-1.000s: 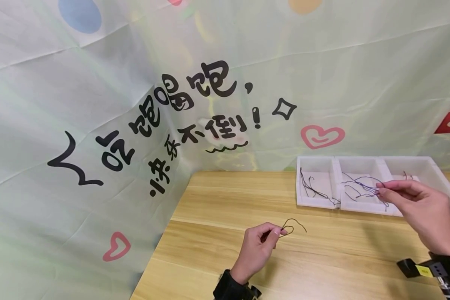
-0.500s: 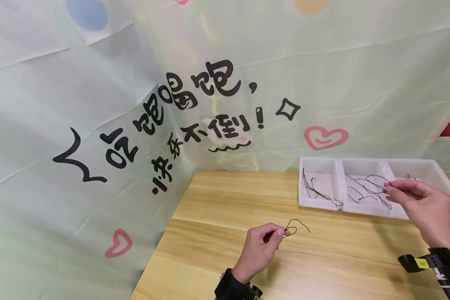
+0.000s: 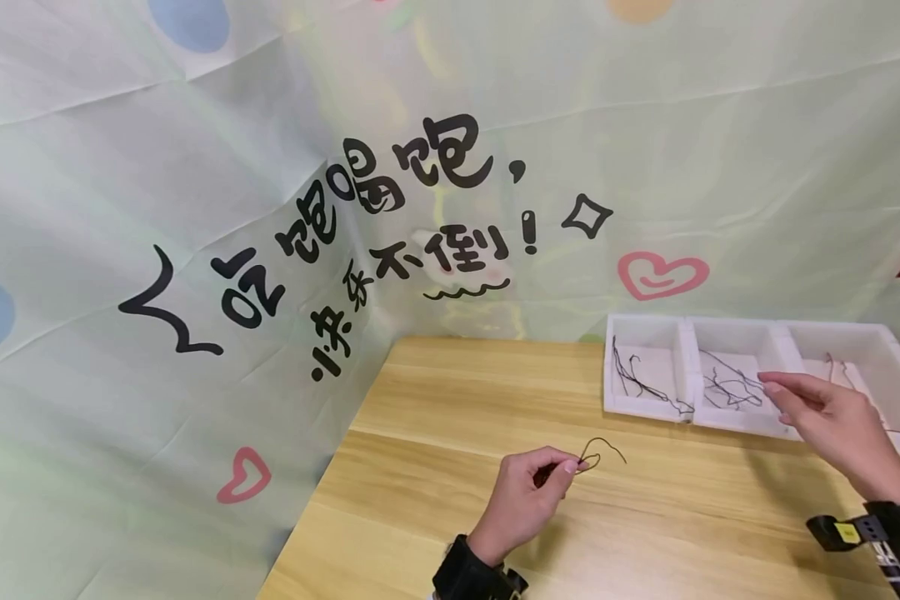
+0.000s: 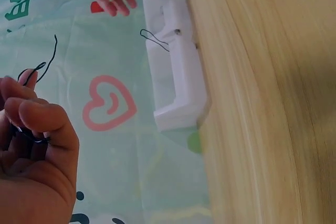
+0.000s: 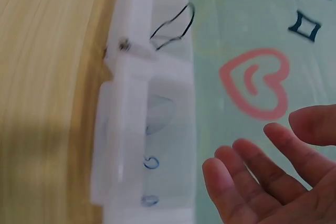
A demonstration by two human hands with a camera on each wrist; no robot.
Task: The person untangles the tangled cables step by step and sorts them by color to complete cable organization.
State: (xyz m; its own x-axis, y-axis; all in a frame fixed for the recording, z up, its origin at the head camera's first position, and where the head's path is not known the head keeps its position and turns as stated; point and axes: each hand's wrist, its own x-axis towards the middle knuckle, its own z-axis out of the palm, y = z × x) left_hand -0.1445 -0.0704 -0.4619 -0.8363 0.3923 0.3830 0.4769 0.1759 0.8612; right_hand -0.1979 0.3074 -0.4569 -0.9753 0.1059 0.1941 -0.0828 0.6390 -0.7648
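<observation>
My left hand [image 3: 525, 496] pinches a thin black thread [image 3: 603, 439] above the table; its loop and loose end stick out past the fingertips. More of that dark thread [image 4: 32, 139] shows in the curled fingers in the left wrist view. Over the white divided tray [image 3: 687, 408], my right hand [image 3: 840, 421] has its thumb and fingers apart, holding nothing, as the right wrist view shows. Dark blue threads [image 3: 735, 390] lie loose in the middle compartment beside its fingertips. Black threads [image 3: 642, 387] lie in the left compartment, one end over the front wall.
Reddish threads [image 3: 831, 367] lie in the tray's right compartment, partly behind the right hand. The wooden table [image 3: 480, 392] meets a printed cloth backdrop [image 3: 540, 292] at the back and left. A black wrist strap [image 3: 896, 533] with a device is on the right wrist.
The right hand has let go of the blue threads, which dropped into the middle compartment. The left hand keeps its black thread. The head view has shifted slightly.
</observation>
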